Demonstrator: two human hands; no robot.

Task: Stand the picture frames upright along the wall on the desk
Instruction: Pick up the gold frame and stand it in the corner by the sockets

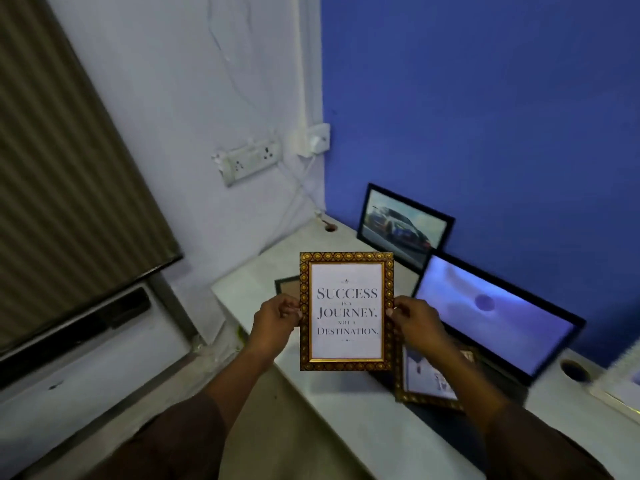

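Observation:
I hold a gold patterned frame (346, 311) with a "Success is a journey" print upright in the air above the white desk (346, 427). My left hand (277, 320) pinches its left edge and my right hand (415, 322) pinches its right edge. A black frame with a car picture (403, 226) leans against the blue wall. Beside it a larger black frame with a pale sky picture (491, 315) also leans on the wall. Another gold frame (429, 379) lies flat on the desk under my right forearm. A dark frame (286, 285) lies flat behind the held one, mostly hidden.
A socket strip (251, 161) and a plugged charger (317, 140) sit on the white wall, with cables dropping to a desk hole (330, 228). A second cable hole (575, 370) lies at the right. A striped blind (69, 185) covers the left.

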